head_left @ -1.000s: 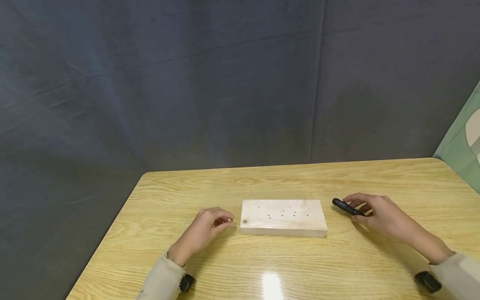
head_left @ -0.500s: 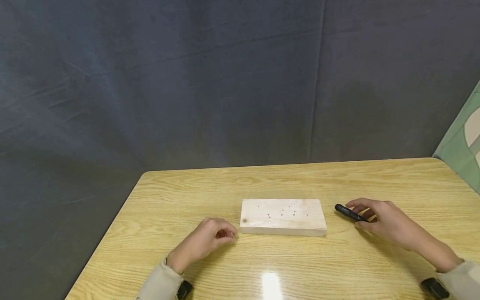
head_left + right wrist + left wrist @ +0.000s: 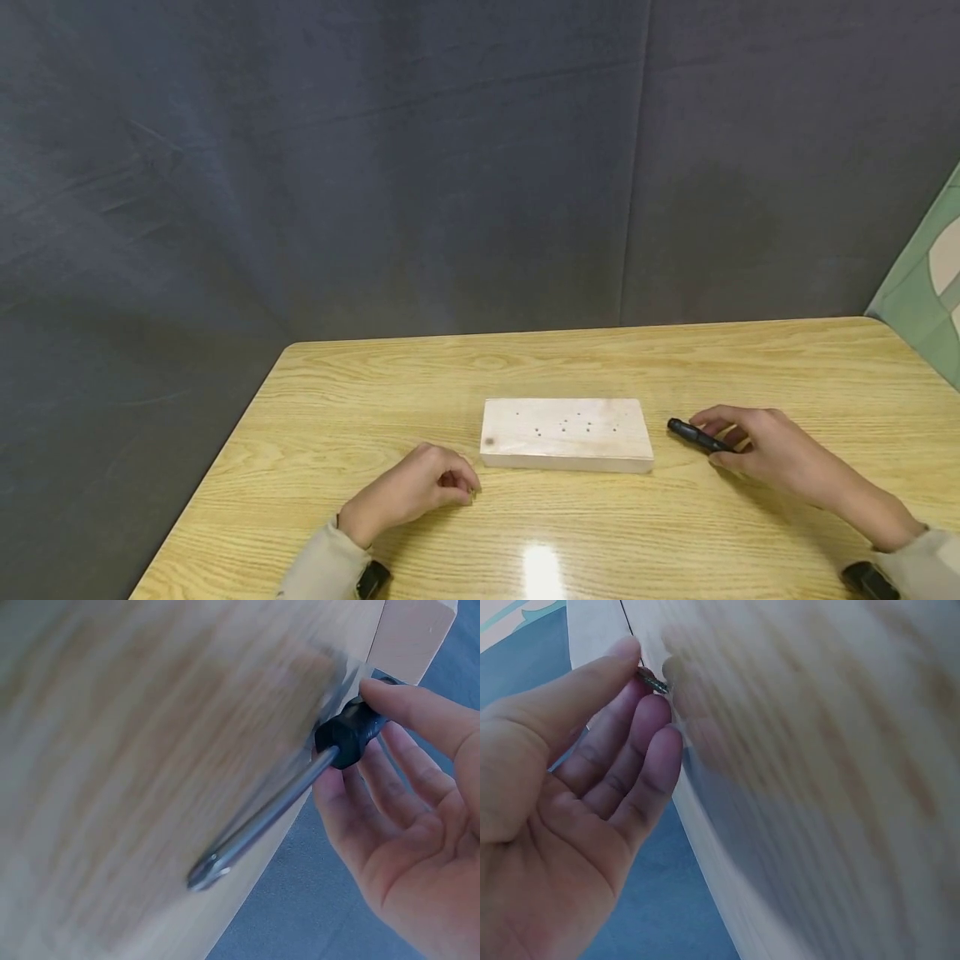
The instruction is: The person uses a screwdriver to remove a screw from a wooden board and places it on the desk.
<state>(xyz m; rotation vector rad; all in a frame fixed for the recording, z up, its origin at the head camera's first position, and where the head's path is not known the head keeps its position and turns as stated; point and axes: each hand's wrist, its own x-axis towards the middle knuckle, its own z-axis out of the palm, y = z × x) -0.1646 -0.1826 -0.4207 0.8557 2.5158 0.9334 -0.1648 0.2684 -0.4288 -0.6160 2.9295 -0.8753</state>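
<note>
Between thumb and fingertips my left hand (image 3: pixel 420 487) pinches a small metal screw (image 3: pixel 652 679), low over the tabletop; only part of the screw shows. My right hand (image 3: pixel 772 446) holds a Phillips screwdriver (image 3: pixel 349 735) by its black handle. In the right wrist view its bare steel shaft points away from the palm, low along the table surface. A pale wooden block (image 3: pixel 566 446) lies flat between the hands, with several small holes in its top and a dark spot near its left end. Neither hand touches the block.
The light wood-grain table (image 3: pixel 375 383) extends around the block. Behind it hangs a dark blue-grey cloth (image 3: pixel 450 167). At the right edge stands a green panel with pale shapes (image 3: pixel 922 292). A wrist device (image 3: pixel 372 577) sits at the left sleeve.
My left hand has come nearer to me and slightly right, still pinching the screw. My right hand has shifted a little nearer too, with the screwdriver. The block stays in place.
</note>
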